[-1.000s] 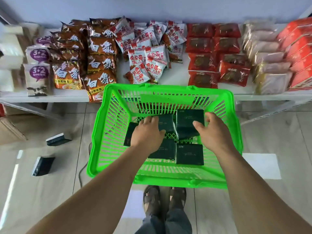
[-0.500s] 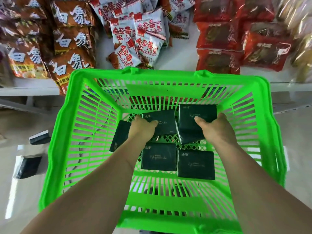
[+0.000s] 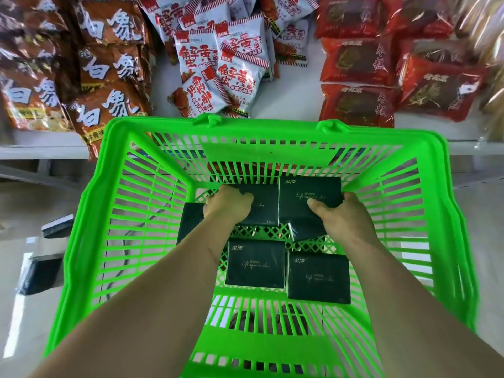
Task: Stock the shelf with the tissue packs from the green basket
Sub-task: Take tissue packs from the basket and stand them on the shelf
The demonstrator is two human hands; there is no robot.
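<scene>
Head cam: left hand [image 3: 227, 207] & right hand [image 3: 345, 218] each clutch tissue pack in green basket [image 3: 90, 214].

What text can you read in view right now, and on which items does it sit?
"金漂": dark tissue packs in the green basket.
Cursive line under it: too thin to read.
"白象": brown noodle bags on the shelf.
"蟹黄": white snack bags; small print blurred.
Red packets: lettering too blurred to read.
</scene>
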